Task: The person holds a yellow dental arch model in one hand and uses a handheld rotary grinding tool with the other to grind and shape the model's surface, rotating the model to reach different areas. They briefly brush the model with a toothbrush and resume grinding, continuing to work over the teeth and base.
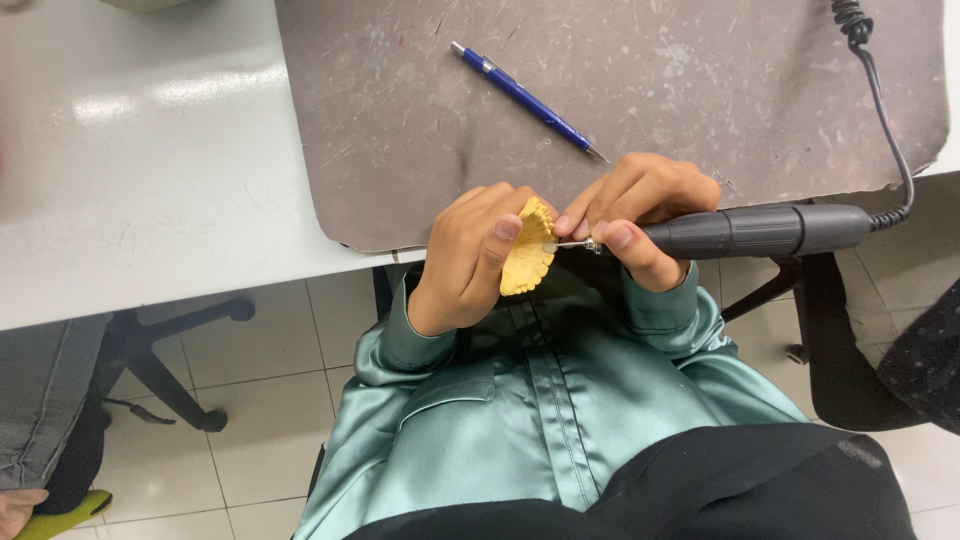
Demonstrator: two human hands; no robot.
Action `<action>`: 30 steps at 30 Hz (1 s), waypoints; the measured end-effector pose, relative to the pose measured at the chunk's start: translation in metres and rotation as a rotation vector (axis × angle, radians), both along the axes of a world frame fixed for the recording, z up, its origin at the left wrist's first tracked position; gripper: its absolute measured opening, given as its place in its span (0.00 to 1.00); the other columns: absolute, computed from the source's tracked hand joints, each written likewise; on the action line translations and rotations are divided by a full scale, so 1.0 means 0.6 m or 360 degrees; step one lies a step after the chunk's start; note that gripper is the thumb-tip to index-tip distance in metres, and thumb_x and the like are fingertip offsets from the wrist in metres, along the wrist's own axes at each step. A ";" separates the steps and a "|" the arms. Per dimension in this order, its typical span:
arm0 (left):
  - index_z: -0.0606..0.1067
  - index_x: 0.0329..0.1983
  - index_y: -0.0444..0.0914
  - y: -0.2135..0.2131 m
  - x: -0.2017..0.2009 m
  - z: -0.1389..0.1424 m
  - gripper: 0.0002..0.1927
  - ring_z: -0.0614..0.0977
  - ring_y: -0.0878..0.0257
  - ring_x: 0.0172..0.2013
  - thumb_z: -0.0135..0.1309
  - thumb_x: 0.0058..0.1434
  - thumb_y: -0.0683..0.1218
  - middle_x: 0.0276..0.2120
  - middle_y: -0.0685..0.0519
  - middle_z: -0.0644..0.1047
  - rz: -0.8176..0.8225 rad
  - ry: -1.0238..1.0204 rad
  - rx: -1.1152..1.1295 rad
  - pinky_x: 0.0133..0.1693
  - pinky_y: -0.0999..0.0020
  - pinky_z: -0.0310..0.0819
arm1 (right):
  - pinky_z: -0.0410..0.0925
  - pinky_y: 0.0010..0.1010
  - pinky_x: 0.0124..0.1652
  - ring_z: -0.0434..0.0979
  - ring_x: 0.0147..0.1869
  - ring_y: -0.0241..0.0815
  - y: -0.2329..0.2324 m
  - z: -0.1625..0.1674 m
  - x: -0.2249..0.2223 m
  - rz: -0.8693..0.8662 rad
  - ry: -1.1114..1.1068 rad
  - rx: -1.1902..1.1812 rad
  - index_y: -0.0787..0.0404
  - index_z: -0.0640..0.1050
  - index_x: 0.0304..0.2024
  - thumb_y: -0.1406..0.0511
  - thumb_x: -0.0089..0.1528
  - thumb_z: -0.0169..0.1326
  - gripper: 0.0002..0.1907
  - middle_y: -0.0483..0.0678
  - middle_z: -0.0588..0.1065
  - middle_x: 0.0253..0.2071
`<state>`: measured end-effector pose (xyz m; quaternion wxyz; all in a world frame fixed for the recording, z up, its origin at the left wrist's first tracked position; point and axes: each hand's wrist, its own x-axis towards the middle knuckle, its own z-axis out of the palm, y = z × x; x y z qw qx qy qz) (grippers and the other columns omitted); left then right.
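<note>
My left hand (468, 255) grips a yellow dental cast (527, 257) with a row of teeth along its edge, held just off the table's front edge. My right hand (640, 215) holds a dark grey rotary handpiece (760, 230) like a pen. Its thin metal bur points left and touches the cast near the top. A coiled black cord (885, 110) runs from the handpiece's rear up across the mat. Both hands sit close together above my green satin shirt.
A worn brown mat (620, 90) covers the white table (140, 170). A blue pen (525, 98) lies on the mat beyond my hands. Office chair legs (165, 375) stand on the tiled floor at left, beside another person's grey-trousered leg (45, 400).
</note>
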<state>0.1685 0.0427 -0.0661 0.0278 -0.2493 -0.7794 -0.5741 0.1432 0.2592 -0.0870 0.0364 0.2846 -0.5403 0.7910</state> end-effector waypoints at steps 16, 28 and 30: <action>0.74 0.49 0.37 0.025 0.003 -0.009 0.30 0.81 0.57 0.38 0.24 0.83 0.60 0.38 0.50 0.78 0.0107 -0.0088 0.0163 0.46 0.65 0.73 | 0.81 0.33 0.32 0.83 0.37 0.49 0.006 -0.033 -0.006 -0.0060 -0.0063 -0.0363 0.65 0.71 0.36 0.68 0.69 0.52 0.08 0.53 0.72 0.34; 0.74 0.49 0.37 0.031 0.000 -0.009 0.29 0.81 0.59 0.37 0.25 0.84 0.59 0.36 0.51 0.78 0.0025 -0.0133 0.0175 0.45 0.67 0.73 | 0.80 0.33 0.31 0.82 0.36 0.47 0.018 -0.039 -0.001 -0.0091 -0.0077 -0.0392 0.65 0.71 0.37 0.67 0.70 0.53 0.09 0.53 0.72 0.33; 0.74 0.49 0.37 0.030 -0.001 -0.009 0.29 0.81 0.58 0.38 0.26 0.83 0.59 0.36 0.51 0.78 0.0037 -0.0124 0.0167 0.45 0.67 0.73 | 0.80 0.32 0.31 0.82 0.36 0.46 0.017 -0.036 0.000 -0.0099 -0.0086 -0.0387 0.65 0.71 0.37 0.67 0.70 0.53 0.09 0.53 0.72 0.32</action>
